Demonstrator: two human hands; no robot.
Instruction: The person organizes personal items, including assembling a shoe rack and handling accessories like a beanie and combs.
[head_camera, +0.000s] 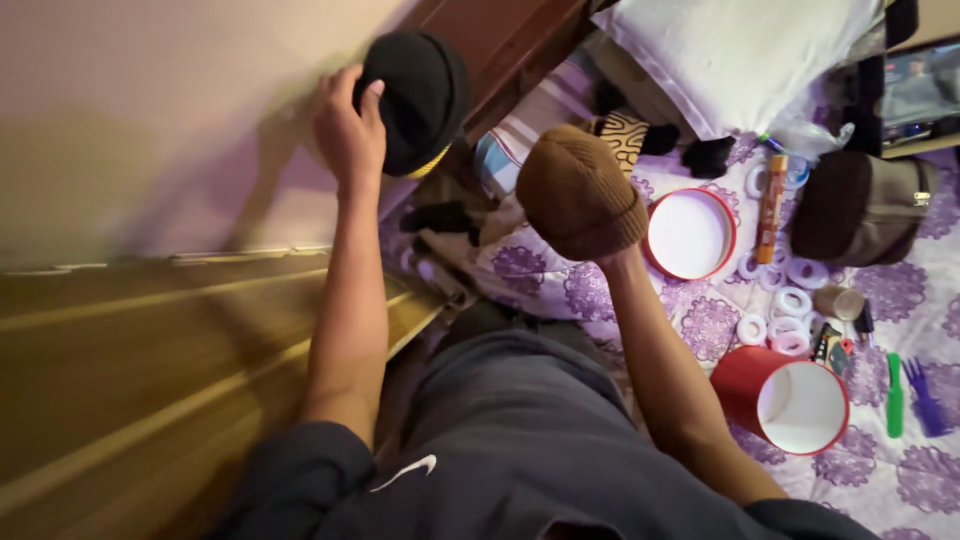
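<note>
My left hand (349, 125) is raised near the pale wall and grips a black knit beanie (420, 95) with a yellow edge. A brown knit beanie (580, 192) covers my right hand, which is hidden inside it; only the forearm (665, 370) shows below. Both hats are held up above a bed with a purple flower-patterned sheet (900, 480). My grey trousers fill the bottom middle.
On the sheet lie a red round box (790, 400), its red-rimmed lid (690, 235), several white tape rolls (790, 300), an orange tube (770, 205), a dark brown bag (860, 205), a green tool (893, 395) and a blue tool. A white pillow (740, 50) sits behind. Wooden floor lies left.
</note>
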